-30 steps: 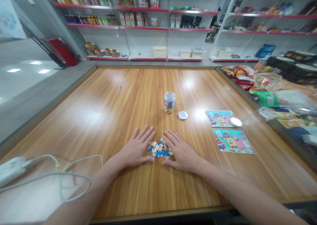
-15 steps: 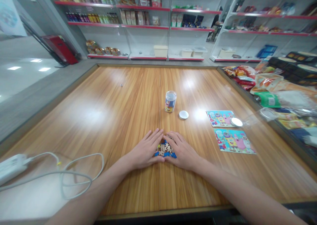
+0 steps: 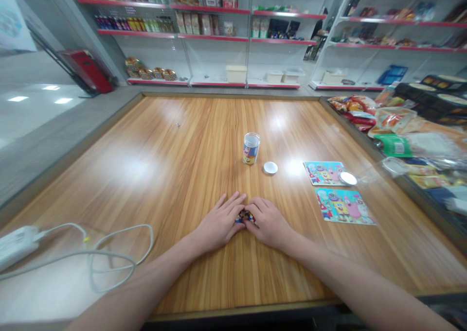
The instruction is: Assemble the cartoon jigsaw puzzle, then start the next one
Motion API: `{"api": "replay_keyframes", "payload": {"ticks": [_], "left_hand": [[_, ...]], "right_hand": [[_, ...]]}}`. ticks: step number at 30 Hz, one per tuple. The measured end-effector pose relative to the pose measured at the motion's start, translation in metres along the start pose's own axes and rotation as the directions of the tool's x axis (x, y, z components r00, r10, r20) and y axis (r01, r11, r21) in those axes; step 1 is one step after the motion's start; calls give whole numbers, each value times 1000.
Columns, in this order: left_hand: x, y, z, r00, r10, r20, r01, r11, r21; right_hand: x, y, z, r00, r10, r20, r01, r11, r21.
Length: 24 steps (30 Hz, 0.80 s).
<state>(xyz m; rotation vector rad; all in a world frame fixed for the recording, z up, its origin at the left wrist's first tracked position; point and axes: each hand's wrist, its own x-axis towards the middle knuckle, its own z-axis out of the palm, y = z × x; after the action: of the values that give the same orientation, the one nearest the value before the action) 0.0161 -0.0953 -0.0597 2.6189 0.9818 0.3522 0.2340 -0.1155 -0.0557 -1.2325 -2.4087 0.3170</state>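
A small pile of jigsaw pieces (image 3: 245, 216), blue, brown and pale, lies on the wooden table between my hands. My left hand (image 3: 221, 221) cups its left side, fingers reaching forward and the thumb curving in below. Around the right side bends my right hand (image 3: 272, 224), its fingers more curled and its thumb close to the left thumb. Together they press about the pieces, covering most of them. Beyond the hands stands a clear can with a cartoon print (image 3: 251, 148), its top uncovered. A white round lid (image 3: 270, 168) lies to the right of the can.
Two cartoon picture cards (image 3: 345, 206) lie to the right, a second white lid (image 3: 348, 178) on the farther one. A white power adapter (image 3: 18, 246) with looped cable (image 3: 120, 229) is at the left. Packaged snacks (image 3: 394, 146) crowd the right edge; shelves stand behind.
My hands have drawn closer together, squeezing the pile of pieces into a smaller heap. The right fingers are more curled. Less of the pile shows now. The can, lids and cards stay put.
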Motion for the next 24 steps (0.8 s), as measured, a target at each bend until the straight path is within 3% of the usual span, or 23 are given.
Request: {"api": "replay_keyframes", "payload": {"ticks": [7,13,24], "left_hand": [[0,-1,-2,1000,11,-12,-12,999,-35],[0,-1,-1,999,38,-15,-39,997,-65],[2,0,-1,999,24,-27,-27,990,-140]], "right_hand": [[0,2,2,999,5,-38,-6,1000,-23],[-2,5,6,996,-74,-58,73,997,-19],[8,-3,4,974,-43,-222,77,986,147]]}}
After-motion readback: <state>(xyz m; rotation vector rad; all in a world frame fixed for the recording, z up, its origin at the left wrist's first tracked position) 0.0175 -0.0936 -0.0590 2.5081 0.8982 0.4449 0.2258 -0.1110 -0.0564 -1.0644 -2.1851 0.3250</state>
